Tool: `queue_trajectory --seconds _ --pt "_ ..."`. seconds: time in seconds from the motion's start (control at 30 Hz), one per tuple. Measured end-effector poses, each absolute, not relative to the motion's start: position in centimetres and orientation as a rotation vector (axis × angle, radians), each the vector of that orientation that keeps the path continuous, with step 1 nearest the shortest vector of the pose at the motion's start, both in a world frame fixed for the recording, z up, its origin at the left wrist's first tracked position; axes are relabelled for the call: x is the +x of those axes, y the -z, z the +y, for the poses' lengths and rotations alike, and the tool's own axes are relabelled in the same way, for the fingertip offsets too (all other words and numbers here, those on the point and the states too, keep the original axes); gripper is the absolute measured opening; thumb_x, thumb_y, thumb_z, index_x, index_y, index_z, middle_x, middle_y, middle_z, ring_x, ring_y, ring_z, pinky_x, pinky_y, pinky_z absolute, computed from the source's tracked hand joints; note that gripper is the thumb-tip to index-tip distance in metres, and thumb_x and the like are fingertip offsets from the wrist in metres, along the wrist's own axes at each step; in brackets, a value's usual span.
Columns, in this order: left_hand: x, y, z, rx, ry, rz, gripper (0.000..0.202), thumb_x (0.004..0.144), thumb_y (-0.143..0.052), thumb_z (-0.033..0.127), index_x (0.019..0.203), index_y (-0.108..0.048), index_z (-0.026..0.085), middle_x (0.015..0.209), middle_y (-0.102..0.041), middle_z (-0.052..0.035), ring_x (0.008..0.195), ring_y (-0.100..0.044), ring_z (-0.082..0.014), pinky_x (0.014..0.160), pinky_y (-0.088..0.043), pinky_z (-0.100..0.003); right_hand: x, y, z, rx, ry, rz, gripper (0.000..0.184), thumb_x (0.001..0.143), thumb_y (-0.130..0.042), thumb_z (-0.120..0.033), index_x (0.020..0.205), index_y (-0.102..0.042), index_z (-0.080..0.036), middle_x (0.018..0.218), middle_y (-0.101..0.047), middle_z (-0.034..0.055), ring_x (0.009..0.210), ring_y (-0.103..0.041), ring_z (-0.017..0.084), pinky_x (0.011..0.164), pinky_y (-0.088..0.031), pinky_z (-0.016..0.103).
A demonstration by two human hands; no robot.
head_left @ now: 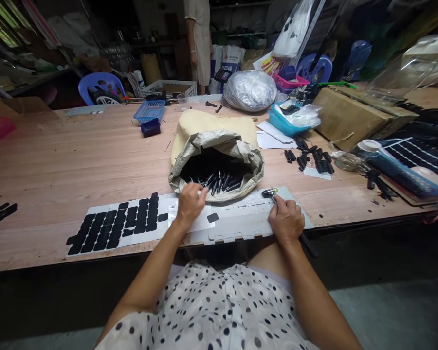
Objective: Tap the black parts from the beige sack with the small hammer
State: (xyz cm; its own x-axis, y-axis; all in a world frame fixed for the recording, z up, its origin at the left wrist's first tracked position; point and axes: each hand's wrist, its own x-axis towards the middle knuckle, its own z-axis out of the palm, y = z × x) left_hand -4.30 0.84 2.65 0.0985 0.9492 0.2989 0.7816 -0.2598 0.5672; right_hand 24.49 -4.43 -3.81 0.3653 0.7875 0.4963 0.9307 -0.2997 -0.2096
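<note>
My right hand [287, 219] is closed round the black handle of a hammer [269, 193]. The hammer's head rests at the right end of a pale board [246, 221], and the handle's end juts out below my hand. Just in front of the sack's mouth is my left hand [191, 203], its fingers curled together; whatever they hold, if anything, is hidden. The woven sack [253, 158] lies open towards me, with many slim black pieces [219, 182] inside. One black rounded pad [212, 218] sits on white paper beside my left wrist.
Sheets of black pads [107, 231] lie at the table's front edge on the left. Loose black parts [316, 158], a cardboard box [350, 114] and a light-blue basket [290, 121] are on the right. Behind the table stands a person [199, 43].
</note>
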Motion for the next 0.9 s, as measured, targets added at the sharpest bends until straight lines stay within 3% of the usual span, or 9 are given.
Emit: queue_trajectory --seconds 0.13,0.27,0.4,0.53,0.73,0.9 --pt "-4.8 -4.5 5.4 1.800 -0.553 2.234 0.026 0.091 -0.060 0.042 0.086 -0.069 0.018 0.095 -0.073 -0.0162 0.099 -0.068 -0.0343 0.083 -0.052 -0.044 24.3 3.6 -4.4 -2.155 0.404 -1.492 0.031 0.088 -0.055 -0.018 0.111 -0.075 -0.020 0.087 -0.055 0.0086 0.077 -0.043 0.019 0.063 -0.023 0.030" --pt "-4.8 -4.1 6.2 1.609 -0.372 2.286 0.029 0.087 -0.066 0.048 0.082 -0.071 0.019 0.097 -0.074 -0.0160 0.100 -0.069 -0.0353 0.077 -0.050 -0.040 24.1 3.5 -4.5 -2.138 0.393 -1.489 0.030 0.088 -0.056 -0.017 0.110 -0.076 -0.021 0.086 -0.055 0.0081 0.076 -0.043 0.019 0.063 -0.024 0.030" --pt "-5.2 -2.7 5.0 1.693 -0.642 2.196 0.028 0.092 -0.060 0.045 0.080 -0.068 0.021 0.089 -0.071 -0.0095 0.089 -0.068 -0.0271 0.070 -0.047 -0.033 24.1 3.6 -4.4 -2.117 0.406 -1.491 0.029 0.088 -0.056 -0.016 0.108 -0.076 -0.020 0.084 -0.055 0.0076 0.075 -0.042 0.019 0.062 -0.022 0.030" --pt "-4.7 -1.8 2.7 2.076 -1.007 1.933 0.027 0.094 -0.060 0.045 0.087 -0.067 0.020 0.094 -0.067 -0.0075 0.085 -0.065 -0.0214 0.074 -0.048 -0.031 24.2 3.7 -4.5 -2.120 0.401 -1.492 0.029 0.089 -0.056 -0.016 0.108 -0.077 -0.021 0.085 -0.055 0.0071 0.074 -0.042 0.018 0.062 -0.021 0.030" --pt "-1.4 -0.8 0.0 2.593 -0.593 1.259 0.025 0.092 -0.066 0.046 0.089 -0.066 0.021 0.081 -0.066 -0.0033 0.079 -0.063 -0.0206 0.073 -0.046 -0.031 24.4 3.7 -4.5 -2.120 0.421 -1.492 0.029 0.089 -0.054 -0.017 0.108 -0.077 -0.020 0.085 -0.056 0.0079 0.076 -0.043 0.019 0.062 -0.022 0.030" --pt "0.1 0.9 -0.3 2.606 -0.442 1.201 0.026 0.087 -0.074 0.045 0.087 -0.067 0.020 0.093 -0.068 -0.0059 0.089 -0.064 -0.0228 0.075 -0.049 -0.032 24.3 3.7 -4.5 -2.113 0.436 -1.496 0.030 0.088 -0.055 -0.016 0.109 -0.077 -0.021 0.086 -0.057 0.0082 0.077 -0.044 0.019 0.062 -0.024 0.030"
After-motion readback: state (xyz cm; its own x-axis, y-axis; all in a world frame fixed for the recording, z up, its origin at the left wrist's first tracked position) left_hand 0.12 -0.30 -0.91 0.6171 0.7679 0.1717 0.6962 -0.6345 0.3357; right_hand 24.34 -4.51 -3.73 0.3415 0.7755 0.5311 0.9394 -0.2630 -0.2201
